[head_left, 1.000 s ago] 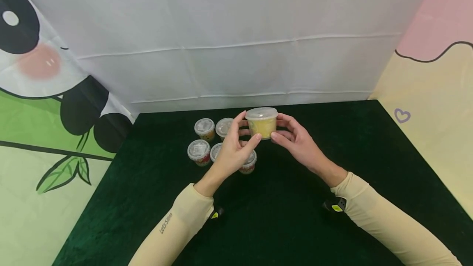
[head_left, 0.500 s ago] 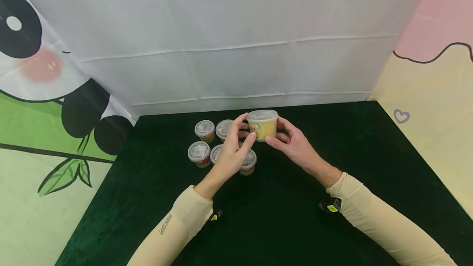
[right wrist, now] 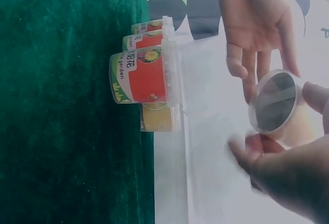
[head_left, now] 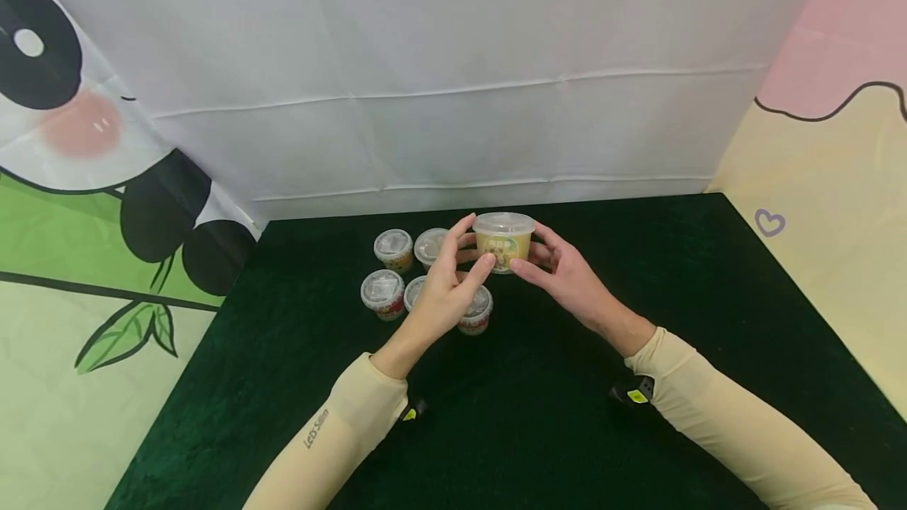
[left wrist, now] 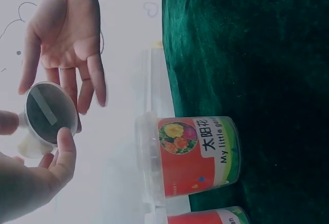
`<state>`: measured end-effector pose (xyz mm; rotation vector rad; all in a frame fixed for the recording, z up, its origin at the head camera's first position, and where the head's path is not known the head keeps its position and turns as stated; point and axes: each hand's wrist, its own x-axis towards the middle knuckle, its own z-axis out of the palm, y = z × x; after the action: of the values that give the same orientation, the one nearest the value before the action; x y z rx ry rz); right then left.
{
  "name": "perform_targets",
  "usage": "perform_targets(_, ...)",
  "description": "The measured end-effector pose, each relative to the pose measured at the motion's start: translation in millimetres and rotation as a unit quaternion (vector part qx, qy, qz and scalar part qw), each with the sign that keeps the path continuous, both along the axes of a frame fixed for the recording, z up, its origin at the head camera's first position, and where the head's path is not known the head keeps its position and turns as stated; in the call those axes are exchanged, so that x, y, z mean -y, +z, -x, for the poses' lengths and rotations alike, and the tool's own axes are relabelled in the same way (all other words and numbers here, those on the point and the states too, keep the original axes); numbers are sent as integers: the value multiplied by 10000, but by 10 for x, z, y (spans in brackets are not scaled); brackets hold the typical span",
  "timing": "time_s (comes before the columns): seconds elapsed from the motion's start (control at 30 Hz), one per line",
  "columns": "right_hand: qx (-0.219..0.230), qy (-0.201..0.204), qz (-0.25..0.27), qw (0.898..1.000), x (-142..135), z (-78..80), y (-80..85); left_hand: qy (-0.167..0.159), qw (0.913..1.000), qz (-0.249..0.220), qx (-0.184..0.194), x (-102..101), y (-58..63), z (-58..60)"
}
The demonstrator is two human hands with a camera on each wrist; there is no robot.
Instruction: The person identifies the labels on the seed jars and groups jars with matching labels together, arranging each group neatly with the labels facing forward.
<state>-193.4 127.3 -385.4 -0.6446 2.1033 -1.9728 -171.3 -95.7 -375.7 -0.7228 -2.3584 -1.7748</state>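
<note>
Both hands hold a clear-lidded plastic cup with a yellow label (head_left: 504, 242) upright above the dark green cloth. My left hand (head_left: 445, 290) grips its left side, thumb in front and fingers round the back. On the other side my right hand (head_left: 577, 286) holds it, thumb low at the front near the base. Lettering and a green emblem on the label face the head camera. The left wrist view shows the cup's dark underside (left wrist: 50, 112) with a pale strip across it. In the right wrist view, my right hand's fingers are blurred beside the cup.
Several lidded cups stand on the green cloth (head_left: 567, 415), left of and behind my left hand, which partly hides them. One red-labelled cup (left wrist: 180, 167) shows a flower picture; another cup (right wrist: 158, 118) has a yellow label. A white cloth backdrop (head_left: 453, 132) rises behind the table.
The cup has turned between my hands, bringing the emblem and lettering round to the front from a plainer yellow side. My right hand has shifted slightly left. The cups on the cloth stayed put.
</note>
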Motion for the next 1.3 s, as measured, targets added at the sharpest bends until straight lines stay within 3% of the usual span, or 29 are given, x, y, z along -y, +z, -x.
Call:
perform_targets(0.17,-118,-150,-95,9998,-21,15,5,-35,10000,-19,36,16,-19,6)
perform_targets(0.83,22,25,-51,10000,-58,41,17,-140,9998,-101,-28,50,-33,49)
perform_targets(1.3,-44,70,67,9999,-35,122,67,-267,9996,-68,37,89,59,143)
